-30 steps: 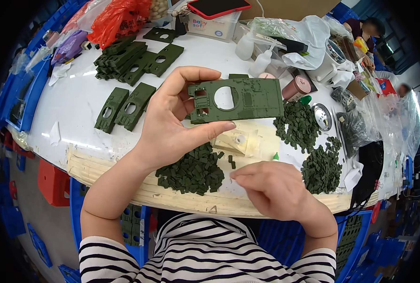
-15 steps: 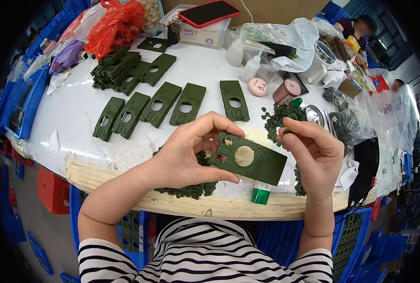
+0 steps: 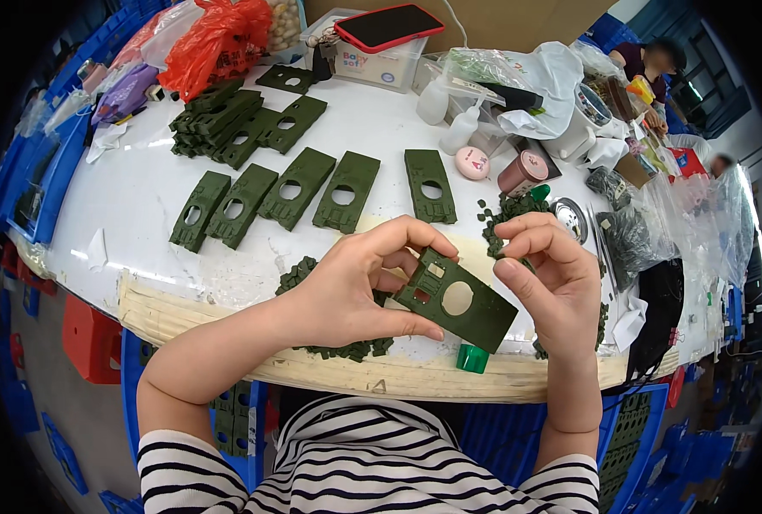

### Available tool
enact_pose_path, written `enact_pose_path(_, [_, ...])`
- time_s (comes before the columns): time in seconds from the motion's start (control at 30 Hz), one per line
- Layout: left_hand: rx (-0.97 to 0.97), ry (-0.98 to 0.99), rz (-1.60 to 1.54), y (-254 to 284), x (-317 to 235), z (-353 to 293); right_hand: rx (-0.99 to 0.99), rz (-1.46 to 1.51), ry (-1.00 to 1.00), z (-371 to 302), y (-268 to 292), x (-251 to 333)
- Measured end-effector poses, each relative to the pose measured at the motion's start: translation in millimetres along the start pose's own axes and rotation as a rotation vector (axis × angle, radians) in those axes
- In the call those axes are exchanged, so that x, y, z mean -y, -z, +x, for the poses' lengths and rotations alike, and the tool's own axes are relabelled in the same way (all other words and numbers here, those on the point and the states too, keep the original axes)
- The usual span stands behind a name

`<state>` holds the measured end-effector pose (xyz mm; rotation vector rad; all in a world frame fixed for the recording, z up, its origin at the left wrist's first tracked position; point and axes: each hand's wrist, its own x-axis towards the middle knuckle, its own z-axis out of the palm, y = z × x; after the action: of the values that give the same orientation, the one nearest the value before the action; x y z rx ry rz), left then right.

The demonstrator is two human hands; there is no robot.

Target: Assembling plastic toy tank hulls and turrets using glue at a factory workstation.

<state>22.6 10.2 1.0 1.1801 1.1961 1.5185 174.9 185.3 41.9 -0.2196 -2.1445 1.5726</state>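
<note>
My left hand [image 3: 346,287] grips a dark green plastic toy vehicle hull [image 3: 488,319] by its slotted end, thumb below and fingers above. The hull is tilted, with a large round hole and small rectangular openings. To the right of it, my right hand [image 3: 561,287] is raised with curled fingers, apart from the hull. A small dark green plastic piece shows at the right thumb tip, partly lost against the loose pieces behind. Those small green pieces lie in a pile [image 3: 518,206] beyond the right hand and in another pile [image 3: 346,349] under the left hand.
Several similar hulls [image 3: 346,184] lie in a row, with a stack [image 3: 209,124] behind. A green cap [image 3: 472,358] lies near the padded front edge. Bottles [image 3: 460,128], a pink canister [image 3: 523,174], a red-edged phone [image 3: 389,27] and plastic bags [image 3: 629,240] stand around the back and right.
The hull has tilted further, its free end dropping. My right hand has moved slightly left and down, with thumb and forefinger a little wider apart. The view has shifted slightly.
</note>
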Motion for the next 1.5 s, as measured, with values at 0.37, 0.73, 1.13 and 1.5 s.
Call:
enact_pose_path(0.37, [0.028,0.054,0.052,-3,-1,-1,0.109,-0.159,0.03,-5,-13,0])
enact_pose_path(0.73, [0.02,-0.005,0.15,-4,4,0,0.194,-0.288,0.115,-7,-24,1])
enact_pose_path(1.13, [0.033,-0.01,0.16,-3,4,0,0.218,-0.322,0.122,-6,-25,2])
enact_pose_path(1.5, [0.038,-0.03,0.26,-3,4,1,0.217,-0.388,0.14,-6,-25,3])
